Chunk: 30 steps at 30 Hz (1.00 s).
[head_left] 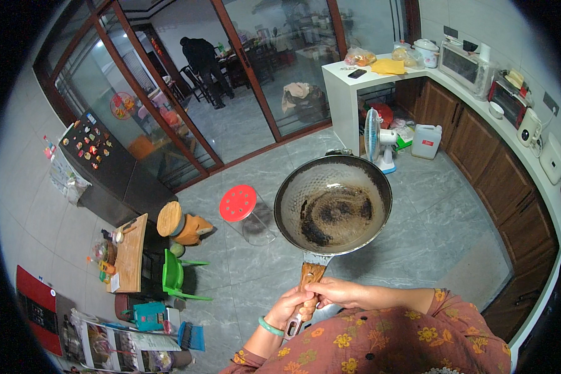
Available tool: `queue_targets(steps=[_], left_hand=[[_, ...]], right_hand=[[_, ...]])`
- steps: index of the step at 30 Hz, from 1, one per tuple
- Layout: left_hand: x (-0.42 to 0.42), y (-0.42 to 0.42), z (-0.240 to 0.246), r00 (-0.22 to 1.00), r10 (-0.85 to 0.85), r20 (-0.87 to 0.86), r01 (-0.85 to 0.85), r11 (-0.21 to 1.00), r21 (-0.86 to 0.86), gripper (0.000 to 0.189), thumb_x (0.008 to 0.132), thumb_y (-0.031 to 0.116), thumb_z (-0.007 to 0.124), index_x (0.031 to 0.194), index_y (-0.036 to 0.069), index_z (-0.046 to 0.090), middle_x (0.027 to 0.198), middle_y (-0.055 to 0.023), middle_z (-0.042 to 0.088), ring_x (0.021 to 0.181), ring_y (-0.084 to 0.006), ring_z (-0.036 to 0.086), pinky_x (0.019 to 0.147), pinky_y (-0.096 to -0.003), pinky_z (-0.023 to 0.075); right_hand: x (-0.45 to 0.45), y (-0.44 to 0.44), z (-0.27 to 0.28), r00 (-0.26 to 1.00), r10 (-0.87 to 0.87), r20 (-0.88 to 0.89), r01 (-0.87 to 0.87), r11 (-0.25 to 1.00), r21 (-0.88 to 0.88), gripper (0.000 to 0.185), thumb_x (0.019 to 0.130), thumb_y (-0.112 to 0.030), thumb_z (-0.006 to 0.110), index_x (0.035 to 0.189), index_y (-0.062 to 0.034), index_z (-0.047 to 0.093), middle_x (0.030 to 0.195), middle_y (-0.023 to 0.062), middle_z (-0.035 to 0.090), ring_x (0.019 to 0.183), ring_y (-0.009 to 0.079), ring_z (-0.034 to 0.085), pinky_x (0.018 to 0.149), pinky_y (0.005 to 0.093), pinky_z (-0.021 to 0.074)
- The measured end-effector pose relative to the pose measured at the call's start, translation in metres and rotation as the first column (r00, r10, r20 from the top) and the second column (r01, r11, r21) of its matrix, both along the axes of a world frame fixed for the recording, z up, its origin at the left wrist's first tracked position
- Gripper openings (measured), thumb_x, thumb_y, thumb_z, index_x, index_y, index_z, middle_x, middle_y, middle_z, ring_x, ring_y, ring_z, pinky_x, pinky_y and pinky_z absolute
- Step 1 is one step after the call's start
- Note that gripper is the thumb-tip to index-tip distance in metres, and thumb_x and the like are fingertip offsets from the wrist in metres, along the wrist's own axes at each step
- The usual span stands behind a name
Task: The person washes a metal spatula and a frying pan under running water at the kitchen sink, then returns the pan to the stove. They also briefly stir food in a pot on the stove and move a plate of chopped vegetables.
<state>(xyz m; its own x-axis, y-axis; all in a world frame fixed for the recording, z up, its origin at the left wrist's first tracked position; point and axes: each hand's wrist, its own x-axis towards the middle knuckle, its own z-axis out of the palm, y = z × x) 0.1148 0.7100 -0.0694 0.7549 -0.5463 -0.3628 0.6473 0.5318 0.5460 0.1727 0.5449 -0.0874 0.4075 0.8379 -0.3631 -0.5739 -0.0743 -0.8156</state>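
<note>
A large wok [334, 205] with a dimpled inner wall is held out over the floor, its opening facing the camera. Dark burnt patches mark its bottom, and something wet shines there. My left hand [295, 305], with a green bangle at the wrist, is closed around the lower part of the wooden handle [312, 273]. Just above it, my right hand [332, 291] grips the same handle from the other side, the two hands touching. The handle ends in a metal hanging loop [292, 327] below my left hand.
A red-topped stool [238, 203] stands left of the wok; a fan [377, 140] and a plastic jug [426, 141] stand beyond it. A green chair [174, 273] is at left. The counter [467, 86] curves along the right. Behind glass doors, a person [205, 65] bends over a table.
</note>
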Motion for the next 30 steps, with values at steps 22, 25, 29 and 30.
queue_targets(steps=[22,25,29,30], left_hand=[[0.003,0.001,-0.008,1.000,0.001,-0.019,0.000,0.999,0.048,0.010,0.090,0.016,0.053,0.087,0.008,0.047,0.064,0.0018,0.046,0.048,-0.0052,0.041,0.042,-0.0207,0.0353],[0.002,0.001,-0.009,1.000,-0.011,-0.022,0.011,1.000,0.012,0.011,0.090,0.016,0.053,0.086,0.009,0.047,0.064,0.0017,0.045,0.048,-0.0055,0.041,0.042,-0.0210,0.0352],[0.002,0.001,-0.010,1.000,-0.008,-0.013,0.008,1.000,0.031,0.012,0.090,0.017,0.053,0.084,0.008,0.047,0.064,0.0015,0.045,0.048,-0.0058,0.041,0.042,-0.0213,0.0352],[0.002,0.001,-0.010,1.000,-0.009,-0.010,0.009,0.999,0.032,0.012,0.090,0.017,0.053,0.084,0.008,0.047,0.064,0.0015,0.045,0.048,-0.0058,0.041,0.042,-0.0213,0.0352]], right_hand=[[0.000,0.000,0.001,0.998,-0.058,-0.016,0.058,0.998,0.006,0.028,0.096,-0.033,0.044,0.102,-0.0095,0.059,0.090,0.0007,0.060,0.077,0.0090,0.054,0.065,0.0239,0.0441],[0.000,-0.001,0.004,0.998,-0.054,-0.029,0.054,0.998,0.013,0.028,0.096,-0.032,0.045,0.102,-0.0096,0.059,0.089,0.0003,0.059,0.076,0.0083,0.053,0.064,0.0231,0.0433],[0.000,-0.001,0.005,0.998,-0.048,-0.036,0.048,0.999,0.004,0.028,0.096,-0.032,0.045,0.101,-0.0095,0.059,0.088,0.0000,0.058,0.074,0.0074,0.051,0.062,0.0220,0.0421],[0.000,-0.001,0.005,0.999,-0.044,-0.023,0.044,0.999,0.013,0.028,0.096,-0.032,0.044,0.102,-0.0095,0.059,0.088,0.0000,0.058,0.074,0.0072,0.051,0.062,0.0218,0.0419]])
